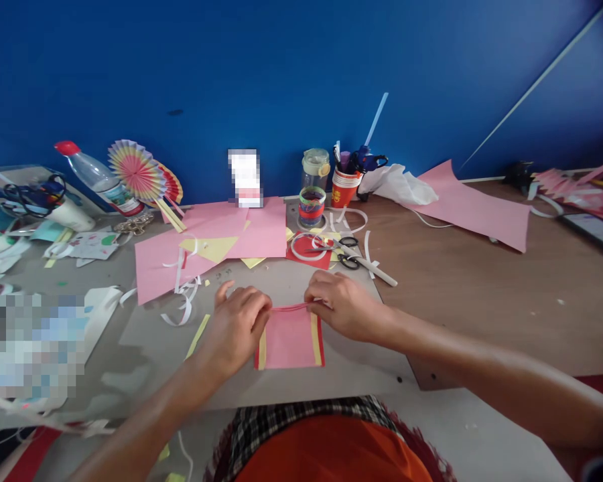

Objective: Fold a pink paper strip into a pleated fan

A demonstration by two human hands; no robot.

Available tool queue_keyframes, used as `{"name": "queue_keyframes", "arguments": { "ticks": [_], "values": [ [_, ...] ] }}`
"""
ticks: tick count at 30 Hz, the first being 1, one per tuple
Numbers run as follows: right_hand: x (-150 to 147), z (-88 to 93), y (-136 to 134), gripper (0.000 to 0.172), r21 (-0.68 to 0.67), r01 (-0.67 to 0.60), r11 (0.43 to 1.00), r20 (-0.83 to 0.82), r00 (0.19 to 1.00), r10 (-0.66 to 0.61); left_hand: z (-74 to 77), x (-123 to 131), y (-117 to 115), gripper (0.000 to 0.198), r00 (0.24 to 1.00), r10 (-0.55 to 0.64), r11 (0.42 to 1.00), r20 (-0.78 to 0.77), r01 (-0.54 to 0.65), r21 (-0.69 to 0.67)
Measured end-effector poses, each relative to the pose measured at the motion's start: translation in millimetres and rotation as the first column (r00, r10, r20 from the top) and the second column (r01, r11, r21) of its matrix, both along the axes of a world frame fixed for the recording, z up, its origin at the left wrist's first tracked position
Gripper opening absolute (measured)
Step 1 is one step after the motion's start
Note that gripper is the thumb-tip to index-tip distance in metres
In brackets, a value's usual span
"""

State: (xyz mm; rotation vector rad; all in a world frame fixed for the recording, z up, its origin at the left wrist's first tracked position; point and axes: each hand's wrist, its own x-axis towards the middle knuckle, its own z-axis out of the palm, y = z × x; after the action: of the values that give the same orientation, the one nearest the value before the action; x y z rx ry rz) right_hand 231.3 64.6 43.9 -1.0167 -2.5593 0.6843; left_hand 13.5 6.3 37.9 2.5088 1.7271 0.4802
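Observation:
A pink paper strip with yellow and red side edges (289, 341) lies on the grey board in front of me. Its far edge is folded into a narrow raised pleat. My left hand (241, 321) pinches the left end of that fold, fingers closed on the paper. At the right end, my right hand (339, 301) pinches the same fold between thumb and fingers. Beyond my right hand rest black-handled scissors (349, 251) and a utility knife (376, 268). Large pink paper sheets (261, 234) lie past my left hand.
White curled strips (183, 311) litter the board. Along the blue wall stand a phone (246, 177), a glass bottle (314, 174), a red paper cup of tools (345, 187), a plastic bottle (98, 177) and a pleated paper fan (137, 171). More pink paper (482, 207) lies right.

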Motion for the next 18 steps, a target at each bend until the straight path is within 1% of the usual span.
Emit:
{"name": "queue_keyframes", "arguments": {
  "ticks": [2,3,5,7,9,10,11,12,13,15,16,17,18],
  "values": [
    [-2.9,5.8,5.3,0.015,0.165,0.033,0.986,0.019,0.999,-0.036,9.0,2.1,6.5,0.016,0.999,0.007,0.996,-0.036,-0.003,0.084],
    [-4.1,10.1,7.7,0.018,0.258,0.054,0.965,0.025,0.998,-0.062,15.1,2.7,9.9,0.016,0.998,0.017,0.991,-0.063,-0.008,0.137],
    [-4.7,19.7,11.4,0.022,0.433,0.110,0.895,0.007,0.992,-0.126,28.2,2.9,15.0,0.015,0.992,0.050,0.954,-0.112,-0.015,0.299],
    [-2.0,25.9,12.2,0.023,0.533,0.170,0.829,-0.039,0.983,-0.177,37.7,2.0,15.8,0.015,0.988,0.083,0.886,-0.128,-0.015,0.463],
    [3.0,23.5,8.9,0.025,0.563,0.186,0.805,-0.066,0.981,-0.181,38.1,1.3,10.7,0.015,0.986,0.096,0.843,-0.139,-0.007,0.537],
    [5.7,18.1,5.5,0.026,0.564,0.166,0.809,-0.059,0.985,-0.161,33.9,1.3,6.1,0.017,0.986,0.091,0.839,-0.143,0.001,0.544],
    [8.1,10.2,1.0,0.027,0.557,0.124,0.821,-0.036,0.991,-0.125,26.6,1.6,0.5,0.018,0.985,0.072,0.853,-0.157,0.020,0.521],
    [9.9,0.2,-4.5,0.026,0.538,0.081,0.839,-0.006,0.996,-0.093,16.9,2.2,-5.9,0.019,0.985,0.051,0.880,-0.167,0.035,0.473],
    [11.1,-11.0,-10.8,0.024,0.508,0.020,0.861,0.038,0.998,-0.046,5.5,3.1,-12.6,0.020,0.986,0.030,0.911,-0.164,0.040,0.410],
    [11.3,-33.6,-23.8,0.023,0.428,-0.066,0.902,0.108,0.994,0.022,-19.1,5.2,-26.0,0.023,0.986,-0.034,0.974,-0.165,0.069,0.214],
    [10.6,-43.4,-29.8,0.023,0.385,-0.086,0.919,0.132,0.991,0.037,-30.2,6.2,-31.9,0.023,0.989,-0.036,0.987,-0.146,0.057,0.148],
    [9.5,-51.3,-34.8,0.023,0.357,-0.079,0.931,0.125,0.992,0.036,-39.6,7.0,-36.9,0.022,0.990,-0.053,0.995,-0.134,0.064,0.080],
    [8.2,-57.0,-38.5,0.024,0.327,-0.077,0.942,0.123,0.992,0.038,-46.6,7.7,-40.8,0.022,0.993,-0.046,0.997,-0.109,0.052,0.052]
  ]
}}
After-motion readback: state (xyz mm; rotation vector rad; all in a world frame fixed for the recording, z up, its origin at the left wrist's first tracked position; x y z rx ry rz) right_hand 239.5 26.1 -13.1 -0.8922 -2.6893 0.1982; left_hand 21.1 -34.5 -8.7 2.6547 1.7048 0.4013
